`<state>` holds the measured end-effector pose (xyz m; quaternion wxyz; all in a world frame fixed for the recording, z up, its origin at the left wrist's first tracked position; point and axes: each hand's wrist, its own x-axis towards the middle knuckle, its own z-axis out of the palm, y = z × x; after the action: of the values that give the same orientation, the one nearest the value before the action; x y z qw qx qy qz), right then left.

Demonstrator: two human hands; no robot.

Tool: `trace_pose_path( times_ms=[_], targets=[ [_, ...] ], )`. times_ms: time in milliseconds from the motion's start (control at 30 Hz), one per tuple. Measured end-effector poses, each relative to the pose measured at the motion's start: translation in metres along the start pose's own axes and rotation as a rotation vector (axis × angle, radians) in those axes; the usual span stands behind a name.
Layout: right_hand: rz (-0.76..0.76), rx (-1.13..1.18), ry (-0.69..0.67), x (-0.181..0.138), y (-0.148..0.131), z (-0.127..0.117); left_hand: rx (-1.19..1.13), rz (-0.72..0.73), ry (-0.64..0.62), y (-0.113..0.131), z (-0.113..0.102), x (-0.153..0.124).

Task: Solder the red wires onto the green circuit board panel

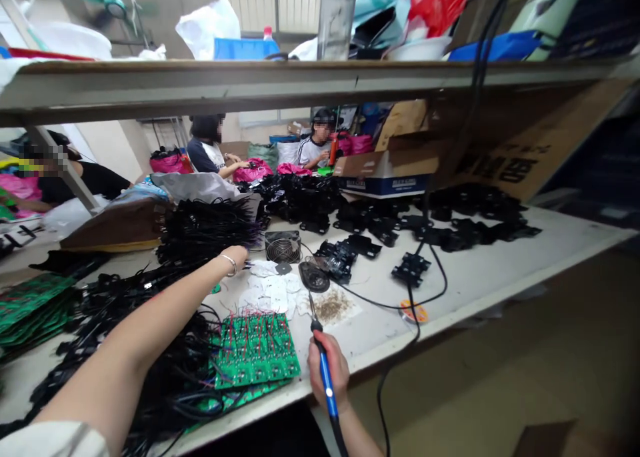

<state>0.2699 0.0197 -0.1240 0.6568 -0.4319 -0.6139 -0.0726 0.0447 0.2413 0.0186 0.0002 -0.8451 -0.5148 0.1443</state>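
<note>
My right hand (327, 370) is closed round a blue-handled soldering iron (323, 363), its tip pointing up toward a small pile of brownish residue (333, 305) on the white bench. Just left of that hand lies a green circuit board panel (255, 350) with red and black wires soldered on. My left arm stretches far forward; my left hand (240, 255), with a bracelet at the wrist, reaches into a heap of black wires (205, 227), its fingers hidden among them. White paper scraps (270, 290) lie between the two hands.
A small black fan (283, 247) and a dark round pad (314, 277) stand mid-bench. Black plastic parts (410, 270) lie scattered to the right, with cardboard boxes (390, 167) behind. More green boards (30, 303) are stacked at the left. A shelf (300, 83) runs overhead. Other people sit beyond.
</note>
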Motion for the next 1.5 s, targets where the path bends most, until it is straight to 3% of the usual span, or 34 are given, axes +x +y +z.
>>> trace_pose_path(
  times_ms=[133, 300, 467, 567, 667, 767, 867, 933, 1033, 1100, 1167, 1300, 1400, 1500],
  targets=[
    [0.009, -0.002, -0.009, -0.002, 0.003, 0.000, 0.026, -0.023, -0.034, 0.000, 0.012, 0.010],
    [-0.003, -0.004, 0.001, 0.002, -0.001, -0.001, 0.001, -0.012, -0.087, -0.003, 0.016, -0.006],
    [-0.002, 0.003, 0.014, 0.006, -0.005, -0.001, -0.156, 0.001, 0.015, 0.007, 0.005, -0.020],
    [0.045, 0.013, -0.007, 0.003, -0.005, -0.001, -0.303, -0.024, 0.187, -0.002, -0.019, -0.032],
    [0.087, 0.035, -0.028, -0.002, -0.003, -0.001, -0.475, -0.101, 0.454, -0.037, -0.058, -0.053],
    [0.124, 0.060, -0.035, -0.005, -0.001, -0.002, -0.643, -0.217, 0.750, -0.075, -0.096, -0.090],
    [0.175, 0.079, -0.027, -0.006, 0.001, -0.001, -0.808, -0.221, 0.996, -0.082, -0.111, -0.140],
    [0.217, 0.094, -0.023, -0.006, 0.001, -0.001, -0.888, -0.185, 1.075, -0.057, -0.099, -0.174],
    [0.288, 0.143, -0.020, -0.006, -0.004, -0.004, -0.802, -0.153, 0.854, 0.011, -0.056, -0.212],
    [0.362, 0.190, -0.018, -0.008, -0.014, -0.009, -0.700, -0.031, 0.653, 0.057, -0.021, -0.227],
    [0.442, 0.250, -0.030, -0.009, -0.030, -0.017, -0.615, -0.021, 0.600, 0.090, 0.007, -0.234],
    [0.364, 0.368, -0.103, 0.003, -0.069, -0.023, -0.616, -0.104, 0.640, 0.108, 0.034, -0.234],
    [0.268, 0.357, -0.259, 0.022, -0.093, -0.012, -0.688, -0.083, 0.692, 0.107, 0.037, -0.233],
    [0.273, 0.344, -0.376, 0.037, -0.105, 0.005, -0.712, -0.056, 0.732, 0.110, 0.039, -0.234]
  ],
)
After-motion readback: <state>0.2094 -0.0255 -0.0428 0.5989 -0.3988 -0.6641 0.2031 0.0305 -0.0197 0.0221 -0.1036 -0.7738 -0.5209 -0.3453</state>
